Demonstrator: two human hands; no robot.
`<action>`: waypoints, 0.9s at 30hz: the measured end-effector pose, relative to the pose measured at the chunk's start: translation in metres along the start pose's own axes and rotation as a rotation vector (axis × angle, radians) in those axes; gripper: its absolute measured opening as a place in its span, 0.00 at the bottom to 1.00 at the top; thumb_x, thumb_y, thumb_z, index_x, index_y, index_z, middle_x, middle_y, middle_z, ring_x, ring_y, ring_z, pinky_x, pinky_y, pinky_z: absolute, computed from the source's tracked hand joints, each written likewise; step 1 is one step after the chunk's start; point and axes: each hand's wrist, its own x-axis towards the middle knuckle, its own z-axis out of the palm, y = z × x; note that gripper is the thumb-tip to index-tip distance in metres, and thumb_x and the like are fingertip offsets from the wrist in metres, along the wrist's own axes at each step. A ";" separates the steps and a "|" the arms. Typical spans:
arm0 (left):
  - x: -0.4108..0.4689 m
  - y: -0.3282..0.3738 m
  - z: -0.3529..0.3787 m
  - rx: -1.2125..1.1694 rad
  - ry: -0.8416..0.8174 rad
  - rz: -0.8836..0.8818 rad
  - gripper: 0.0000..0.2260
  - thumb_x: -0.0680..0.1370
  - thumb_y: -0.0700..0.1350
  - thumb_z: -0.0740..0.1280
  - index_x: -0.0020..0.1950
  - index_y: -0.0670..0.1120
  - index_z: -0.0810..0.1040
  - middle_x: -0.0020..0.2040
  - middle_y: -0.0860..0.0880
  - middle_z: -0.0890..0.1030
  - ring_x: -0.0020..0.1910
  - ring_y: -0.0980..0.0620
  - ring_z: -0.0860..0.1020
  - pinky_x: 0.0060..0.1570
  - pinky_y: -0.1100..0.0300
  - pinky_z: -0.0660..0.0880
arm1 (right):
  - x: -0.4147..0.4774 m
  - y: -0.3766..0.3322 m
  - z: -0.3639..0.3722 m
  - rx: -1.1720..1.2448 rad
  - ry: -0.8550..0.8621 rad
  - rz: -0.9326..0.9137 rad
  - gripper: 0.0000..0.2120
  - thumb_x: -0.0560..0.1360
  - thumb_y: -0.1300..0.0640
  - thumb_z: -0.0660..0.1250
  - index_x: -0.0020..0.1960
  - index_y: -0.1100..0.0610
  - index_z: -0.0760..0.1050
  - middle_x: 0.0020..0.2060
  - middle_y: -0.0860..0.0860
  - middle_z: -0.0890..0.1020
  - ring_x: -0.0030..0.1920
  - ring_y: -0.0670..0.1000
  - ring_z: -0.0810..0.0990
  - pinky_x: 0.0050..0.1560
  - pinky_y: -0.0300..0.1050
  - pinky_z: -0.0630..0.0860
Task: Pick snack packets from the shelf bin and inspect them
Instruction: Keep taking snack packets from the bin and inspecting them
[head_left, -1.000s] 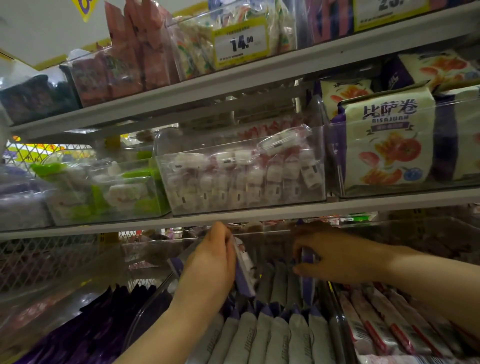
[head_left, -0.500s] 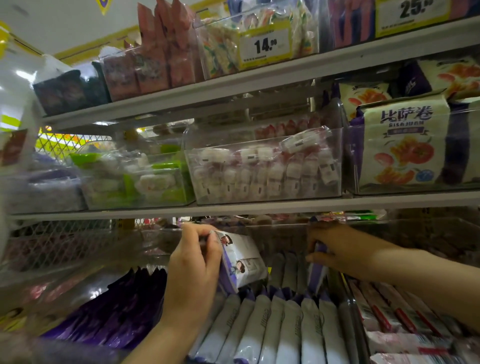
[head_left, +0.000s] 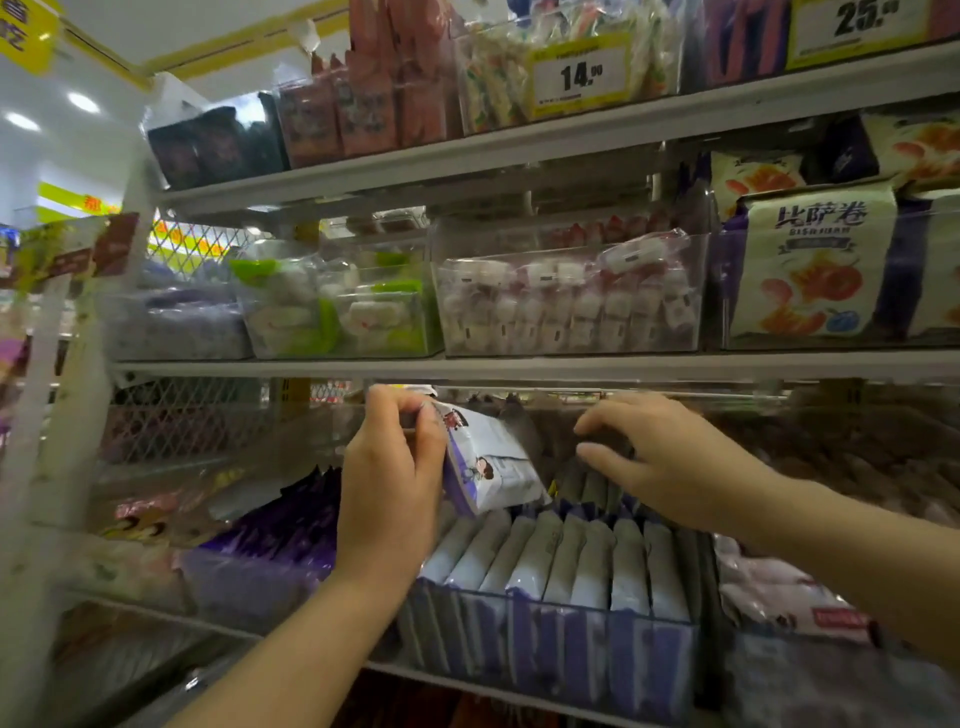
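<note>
My left grip (head_left: 389, 467) clamps a white-and-purple snack packet (head_left: 493, 462) just above the shelf bin (head_left: 545, 644), while my right grip (head_left: 670, 457) hovers beside it, fingers apart, holding nothing.

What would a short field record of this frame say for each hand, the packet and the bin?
left hand: grips a white-and-purple snack packet, tilted, above the bin
right hand: fingers relaxed over the bin's back rows, holding nothing
bin: clear, filled with upright packets in a row
stage: one packet out of the bin, held in view
</note>
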 end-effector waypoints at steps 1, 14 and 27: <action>-0.004 0.003 -0.006 -0.007 0.024 -0.015 0.07 0.81 0.40 0.62 0.46 0.50 0.67 0.41 0.59 0.76 0.42 0.64 0.78 0.37 0.77 0.68 | -0.003 -0.014 0.005 0.119 0.034 0.006 0.14 0.77 0.43 0.62 0.59 0.47 0.76 0.48 0.40 0.78 0.51 0.42 0.76 0.46 0.29 0.68; -0.094 0.002 -0.115 0.022 0.065 -0.131 0.08 0.81 0.44 0.58 0.47 0.58 0.66 0.46 0.60 0.78 0.44 0.63 0.78 0.43 0.66 0.75 | -0.044 -0.136 0.106 1.073 -0.085 0.353 0.28 0.72 0.44 0.70 0.68 0.53 0.70 0.62 0.50 0.78 0.60 0.49 0.77 0.62 0.54 0.75; -0.161 -0.054 -0.205 -0.141 0.154 -0.717 0.07 0.83 0.47 0.58 0.47 0.54 0.73 0.51 0.55 0.84 0.52 0.54 0.82 0.47 0.53 0.79 | -0.095 -0.241 0.203 1.730 -0.366 0.557 0.17 0.71 0.57 0.73 0.59 0.58 0.76 0.51 0.56 0.85 0.52 0.54 0.84 0.51 0.49 0.82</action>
